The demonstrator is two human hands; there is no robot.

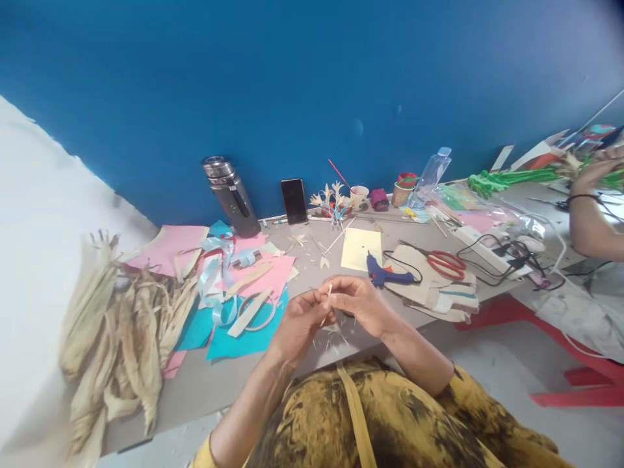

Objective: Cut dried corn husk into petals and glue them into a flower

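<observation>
Near the front edge of the counter, the left hand and right hand meet, fingertips pinching a thin pale strip, probably husk, though it is too small to be sure. Beyond the right hand lies a blue glue gun, near red-handled scissors. Dried husks heap at the left; a dark flask and a phone stand by the blue wall.

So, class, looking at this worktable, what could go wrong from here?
The thin pale strip held by the left hand and right hand might snap or slip. The blue glue gun lies near the right hand; if hot, it could burn skin. The red-handled scissors could nick a reaching hand.
</observation>
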